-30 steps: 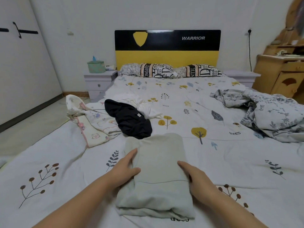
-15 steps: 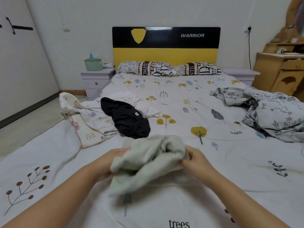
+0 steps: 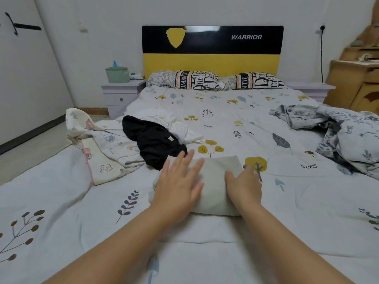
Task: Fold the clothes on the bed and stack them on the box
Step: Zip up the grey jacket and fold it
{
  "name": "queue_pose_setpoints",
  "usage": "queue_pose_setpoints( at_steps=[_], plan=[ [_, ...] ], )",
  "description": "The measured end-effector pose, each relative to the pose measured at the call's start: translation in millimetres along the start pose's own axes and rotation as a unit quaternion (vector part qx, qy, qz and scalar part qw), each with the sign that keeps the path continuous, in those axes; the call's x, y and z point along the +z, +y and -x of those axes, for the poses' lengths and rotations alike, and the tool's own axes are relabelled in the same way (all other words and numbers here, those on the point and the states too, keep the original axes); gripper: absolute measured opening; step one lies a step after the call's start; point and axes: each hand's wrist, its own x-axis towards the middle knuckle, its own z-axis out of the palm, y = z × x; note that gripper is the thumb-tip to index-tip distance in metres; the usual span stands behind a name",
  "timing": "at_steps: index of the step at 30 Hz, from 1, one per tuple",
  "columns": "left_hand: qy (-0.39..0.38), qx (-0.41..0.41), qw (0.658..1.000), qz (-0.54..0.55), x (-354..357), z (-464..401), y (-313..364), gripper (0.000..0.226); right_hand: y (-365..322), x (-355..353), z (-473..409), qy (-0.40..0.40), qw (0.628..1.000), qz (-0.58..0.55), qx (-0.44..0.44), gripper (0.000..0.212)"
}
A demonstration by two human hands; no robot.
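A pale grey-green garment (image 3: 215, 187) lies folded into a compact rectangle on the bed (image 3: 246, 124). My left hand (image 3: 180, 181) presses flat on its left half with the fingers spread. On its right half rests my right hand (image 3: 244, 185), fingers reaching toward the far right edge. Behind them lie a crumpled black garment (image 3: 151, 140), a white garment (image 3: 176, 124) and a cartoon-print cream garment (image 3: 102, 148). No box is in view.
A bunched floral quilt (image 3: 344, 136) covers the bed's right side. Two pillows (image 3: 215, 79) lean at the headboard. A nightstand (image 3: 121, 95) with a green tissue box (image 3: 117, 74) stands at the left, a wooden dresser (image 3: 356, 83) at the right.
The long folded garment was lifted, folded over once more and laid down farther from me. Both hands let go of its edges and now lie flat on top.
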Motion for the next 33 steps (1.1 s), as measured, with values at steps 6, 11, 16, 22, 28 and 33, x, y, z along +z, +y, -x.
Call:
queue_pose_setpoints(
  at_steps=[6, 11, 16, 22, 28, 33],
  plan=[
    [-0.254, -0.147, 0.956, 0.024, 45, -4, -12, 0.056, 10, 18, -7, -0.101, 0.988, 0.115, 0.034, 0.078],
    [-0.254, -0.203, 0.938, 0.118, 44, -12, -15, 0.054, 12, 12, -23, -0.133, 0.982, 0.086, 0.105, 0.083],
    [-0.183, -0.441, 0.878, 0.044, 17, -22, -29, 0.054, 9, -1, -27, -0.183, 0.972, -0.068, 0.127, 0.051],
    [-0.222, -0.503, 0.753, 0.362, 4, -26, -40, 0.065, 9, -7, -20, -0.186, 0.953, -0.192, 0.145, 0.063],
    [-0.273, -0.538, 0.624, 0.496, -18, -16, -34, 0.038, 9, -25, 4, -0.225, 0.936, -0.224, 0.150, 0.037],
    [-0.278, -0.519, 0.605, 0.536, -42, 7, -20, 0.030, 12, -43, 36, -0.237, 0.929, -0.237, 0.159, 0.035]
  ],
)
